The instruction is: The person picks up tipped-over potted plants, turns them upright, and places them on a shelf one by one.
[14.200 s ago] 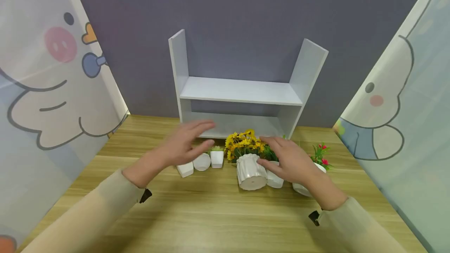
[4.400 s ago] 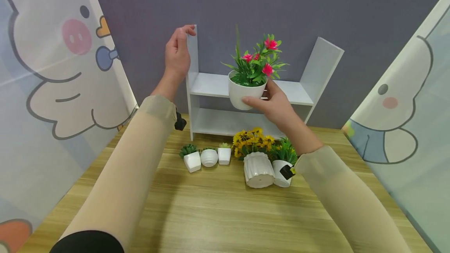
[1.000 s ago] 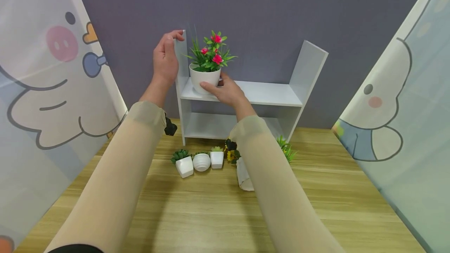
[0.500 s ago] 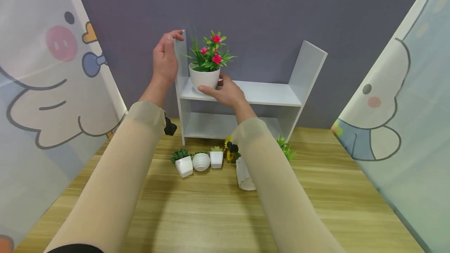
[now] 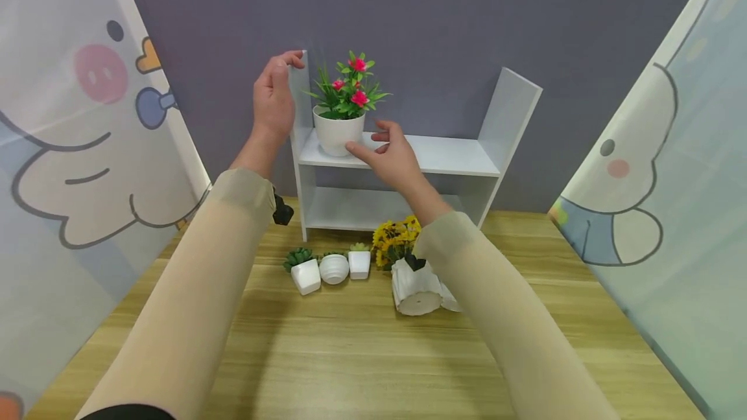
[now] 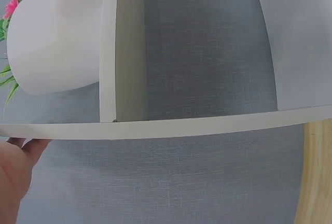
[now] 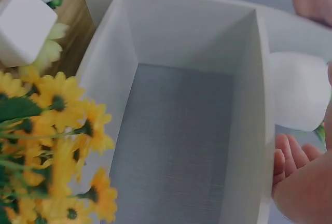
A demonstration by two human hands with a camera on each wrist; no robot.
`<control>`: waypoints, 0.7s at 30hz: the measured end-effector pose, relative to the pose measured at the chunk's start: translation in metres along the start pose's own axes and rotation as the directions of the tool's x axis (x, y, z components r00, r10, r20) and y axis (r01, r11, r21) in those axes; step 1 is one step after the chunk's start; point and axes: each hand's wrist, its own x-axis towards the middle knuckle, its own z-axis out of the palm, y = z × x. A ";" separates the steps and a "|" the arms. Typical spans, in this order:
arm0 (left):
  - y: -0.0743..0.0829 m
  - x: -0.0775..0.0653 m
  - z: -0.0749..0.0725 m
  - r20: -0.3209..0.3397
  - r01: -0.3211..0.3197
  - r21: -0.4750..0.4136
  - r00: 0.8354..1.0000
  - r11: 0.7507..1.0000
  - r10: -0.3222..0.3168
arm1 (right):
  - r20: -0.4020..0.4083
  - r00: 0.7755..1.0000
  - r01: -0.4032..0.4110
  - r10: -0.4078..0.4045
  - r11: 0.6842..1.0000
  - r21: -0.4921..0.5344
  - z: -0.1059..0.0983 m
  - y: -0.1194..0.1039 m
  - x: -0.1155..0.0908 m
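A white pot with pink flowers and green leaves stands upright at the left end of the upper board of a white shelf. Close to its right side is my right hand, thumb and fingers spread apart with nothing between them; the thumb tip overlaps the pot's lower edge in the head view. My left hand grips the top of the shelf's left side panel, its fingers bent over the edge. The left wrist view has this hand at the panel, beside the pot.
Below the shelf, three small white succulent pots lie in a row on the wooden table. Right of them lies a white fluted pot with yellow flowers. Another white pot is partly hidden by the right sleeve.
My right hand has let go of the flower pot and drawn back a little to the right. Earlier it carried that pot across to the shelf's left end. The left hand stays put.
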 end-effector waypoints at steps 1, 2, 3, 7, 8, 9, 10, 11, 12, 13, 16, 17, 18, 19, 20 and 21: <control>0.000 0.000 0.000 0.002 -0.003 -0.002 1.000 1.000 0.003 | 0.002 1.000 0.005 -0.005 1.000 0.015 -0.003 0.001 -0.005; 0.000 0.000 0.000 0.004 -0.007 -0.005 1.000 1.000 0.007 | 0.007 1.000 0.008 -0.008 1.000 0.027 -0.007 0.002 -0.010; 0.000 0.000 -0.001 0.006 -0.007 -0.002 1.000 1.000 0.008 | 0.011 1.000 0.016 -0.017 0.999 0.034 -0.011 0.003 -0.016; -0.001 0.001 -0.001 0.001 -0.017 -0.005 1.000 1.000 0.017 | 0.037 0.998 0.045 -0.046 0.998 0.042 -0.029 0.010 -0.038; -0.002 0.001 0.000 -0.002 -0.020 -0.006 1.000 1.000 0.020 | 0.045 0.998 0.050 -0.052 0.998 0.042 -0.034 0.013 -0.043; -0.002 0.001 0.000 -0.005 -0.021 -0.008 1.000 1.000 0.021 | 0.053 0.997 0.054 -0.056 0.998 0.040 -0.039 0.016 -0.048; -0.002 0.001 0.001 -0.008 -0.021 -0.010 1.000 1.000 0.021 | 0.060 0.996 0.058 -0.060 0.998 0.037 -0.044 0.020 -0.053; -0.002 0.002 0.001 -0.010 -0.024 -0.013 1.000 1.000 0.024 | 0.066 0.996 0.058 -0.060 0.998 0.025 -0.049 0.023 -0.059; -0.002 0.002 0.001 -0.012 -0.027 -0.016 1.000 1.000 0.027 | 0.073 0.996 0.058 -0.059 0.998 0.015 -0.053 0.027 -0.064; -0.002 0.002 0.001 -0.012 -0.027 -0.017 1.000 1.000 0.026 | 0.081 0.995 0.054 -0.055 0.999 0.007 -0.057 0.031 -0.069; -0.002 0.002 0.001 -0.012 -0.023 -0.022 1.000 0.999 0.023 | 0.101 0.994 0.039 -0.036 0.999 -0.026 -0.069 0.042 -0.084; -0.002 0.002 0.001 -0.012 -0.023 -0.024 1.000 0.999 0.023 | 0.110 0.994 0.033 -0.029 0.999 -0.036 -0.072 0.046 -0.089; -0.002 0.002 0.001 -0.011 -0.021 -0.023 1.000 1.000 0.020 | 0.120 0.992 0.031 -0.025 0.999 -0.041 -0.076 0.050 -0.095; -0.002 0.001 0.001 -0.010 -0.019 -0.024 1.000 1.000 0.018 | 0.130 0.991 0.031 -0.024 0.998 -0.049 -0.079 0.054 -0.100; -0.002 0.001 0.002 -0.010 -0.015 -0.023 1.000 1.000 0.015 | 0.138 0.990 0.031 -0.023 0.998 -0.056 -0.082 0.058 -0.105; -0.002 0.001 0.002 -0.009 -0.011 -0.022 1.000 1.000 0.011 | 0.147 0.989 0.032 -0.022 0.997 -0.065 -0.085 0.063 -0.111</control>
